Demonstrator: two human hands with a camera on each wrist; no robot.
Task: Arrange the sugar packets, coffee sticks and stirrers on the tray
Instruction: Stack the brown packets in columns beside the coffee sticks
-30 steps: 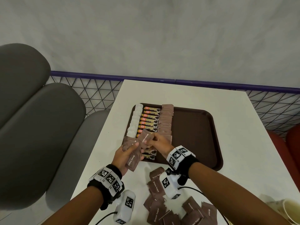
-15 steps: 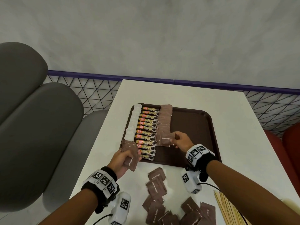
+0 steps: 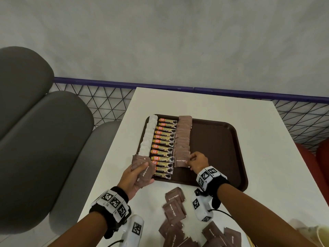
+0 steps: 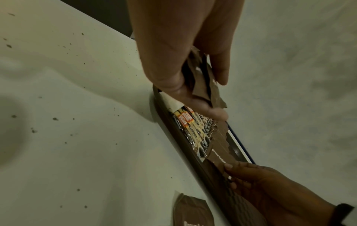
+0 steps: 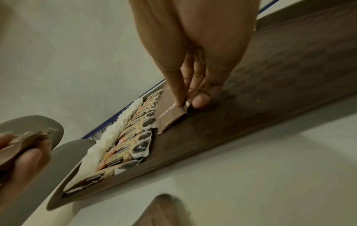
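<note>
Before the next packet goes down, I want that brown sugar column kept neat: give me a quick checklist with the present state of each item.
1. Packet flat at the near end of the brown sugar column: ok.
2. Right hand off the packet: not ok, it pinches its right edge.
3. Left hand holds spare packets: ok.
4. Tray bare nearer than the column: ok.
5. Packet square with the column: cannot tell.

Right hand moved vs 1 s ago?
Yes. The right hand went from the left hand rightward to the brown sugar column on the tray, pinching a brown sugar packet there.
</note>
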